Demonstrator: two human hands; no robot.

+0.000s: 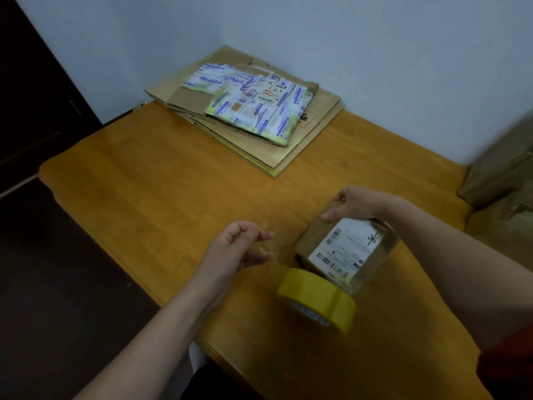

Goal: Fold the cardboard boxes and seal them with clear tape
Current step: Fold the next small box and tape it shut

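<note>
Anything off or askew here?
Yellow tape roll is tilted on edge beside the small labelled cardboard box that the right hand grips, not flat. Stack of flattened cardboard lies skewed at the wooden table's far corner, its top sheet's printed tape ragged.

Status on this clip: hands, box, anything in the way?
Left hand pinches clear tape strip. Right hand grips small box, label up. Tape roll beside box, nothing blocking.
</note>
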